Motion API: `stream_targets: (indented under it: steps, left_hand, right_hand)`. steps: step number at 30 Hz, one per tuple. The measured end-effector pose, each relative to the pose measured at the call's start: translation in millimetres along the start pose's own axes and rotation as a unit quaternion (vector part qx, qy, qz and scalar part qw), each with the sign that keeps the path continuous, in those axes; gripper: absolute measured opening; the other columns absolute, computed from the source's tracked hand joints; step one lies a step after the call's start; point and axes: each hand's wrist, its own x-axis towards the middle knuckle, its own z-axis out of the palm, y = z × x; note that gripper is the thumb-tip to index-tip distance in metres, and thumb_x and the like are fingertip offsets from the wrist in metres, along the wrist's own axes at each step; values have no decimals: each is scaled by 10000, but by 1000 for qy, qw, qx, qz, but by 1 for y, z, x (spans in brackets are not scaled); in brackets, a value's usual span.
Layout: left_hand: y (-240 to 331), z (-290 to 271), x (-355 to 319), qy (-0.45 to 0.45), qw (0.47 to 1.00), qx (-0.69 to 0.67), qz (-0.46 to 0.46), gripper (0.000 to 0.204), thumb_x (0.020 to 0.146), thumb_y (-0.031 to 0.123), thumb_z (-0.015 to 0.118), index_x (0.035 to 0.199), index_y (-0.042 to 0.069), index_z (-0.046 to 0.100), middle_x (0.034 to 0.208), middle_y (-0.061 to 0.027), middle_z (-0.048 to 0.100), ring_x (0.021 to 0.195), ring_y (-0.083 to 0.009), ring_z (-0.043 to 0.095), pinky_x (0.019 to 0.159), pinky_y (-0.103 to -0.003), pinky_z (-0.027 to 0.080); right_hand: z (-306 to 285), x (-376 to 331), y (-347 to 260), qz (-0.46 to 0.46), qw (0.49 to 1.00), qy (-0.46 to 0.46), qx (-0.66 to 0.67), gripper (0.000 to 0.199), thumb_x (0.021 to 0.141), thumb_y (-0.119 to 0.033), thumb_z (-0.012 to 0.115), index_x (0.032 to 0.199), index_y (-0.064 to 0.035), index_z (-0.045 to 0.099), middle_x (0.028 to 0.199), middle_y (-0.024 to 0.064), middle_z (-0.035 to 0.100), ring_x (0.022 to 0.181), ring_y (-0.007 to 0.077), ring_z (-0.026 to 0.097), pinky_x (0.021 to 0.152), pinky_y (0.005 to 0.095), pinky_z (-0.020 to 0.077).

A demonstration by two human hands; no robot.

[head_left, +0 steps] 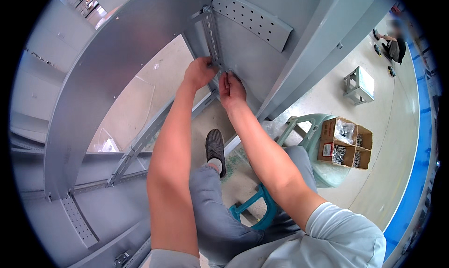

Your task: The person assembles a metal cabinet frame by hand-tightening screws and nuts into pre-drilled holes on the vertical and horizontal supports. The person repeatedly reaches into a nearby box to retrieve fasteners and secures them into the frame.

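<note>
Both my arms reach forward into a grey sheet-metal cabinet frame. My left hand [201, 73] is closed, its fingers curled at the lower end of a slotted upright rail [211, 34]. Whatever its fingertips hold is hidden. Just to the right, my right hand [232, 89] is closed too, fingertips drawn together close to the grey side panel [250, 64]. Something small may be in them, but I cannot make it out. Higher on that panel sits a perforated metal plate [252, 19]. A slotted lower rail [145, 139] runs toward the left below my hands.
A divided cardboard box [329, 151] of bolts, nuts and a plastic bag stands on a pale green plastic stool [322, 123] at my right. A teal stool [267, 207] is beneath me. Farther right are a grey stool [362, 83] and a crouching person [396, 48]. A broad metal post [306, 57] rises beside my right arm.
</note>
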Motion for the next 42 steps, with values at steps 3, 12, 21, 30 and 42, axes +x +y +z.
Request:
stream_targets:
  steps: [3, 12, 21, 30, 42]
  left_hand:
    - [11, -4, 0, -19, 1000, 3, -21, 381, 827, 274, 683, 1070, -18, 715, 972, -229, 720, 933, -331, 706, 835, -402, 522]
    - [-4, 3, 5, -8, 999, -47, -19, 307, 822, 236, 735, 1015, -3, 745, 932, -166, 754, 861, -258, 729, 790, -367, 544]
    - [5, 6, 5, 34, 999, -4, 6, 387, 795, 386, 701, 996, 59, 752, 862, -177, 732, 845, -355, 712, 751, -428, 549]
    - [18, 7, 3, 44, 998, 45, -5, 371, 804, 383, 694, 969, 55, 747, 830, -184, 723, 828, -365, 707, 734, -440, 548]
    - [4, 6, 2, 53, 997, 62, -15, 375, 819, 401, 695, 893, 36, 744, 784, -189, 713, 801, -378, 701, 714, -454, 543]
  right_hand:
    - [10, 17, 4, -20, 1000, 0, -19, 58, 962, -43, 629, 1010, -19, 606, 914, 69, 662, 813, 164, 688, 758, 292, 637]
    - [17, 8, 23, -76, 991, -25, -103, 132, 954, -58, 634, 1067, -35, 572, 962, 78, 652, 744, 146, 664, 699, 283, 607]
    - [13, 5, 17, -97, 988, -57, -104, 151, 954, -62, 639, 1074, -12, 562, 995, 103, 653, 886, 221, 700, 793, 350, 626]
    - [-7, 30, 17, -4, 989, -109, -96, 86, 982, -132, 619, 1039, -71, 598, 930, 22, 660, 773, 110, 629, 660, 255, 534]
    - [1, -5, 13, -37, 986, -73, -143, 136, 961, -129, 630, 1058, -34, 613, 938, 83, 677, 805, 179, 675, 717, 310, 592]
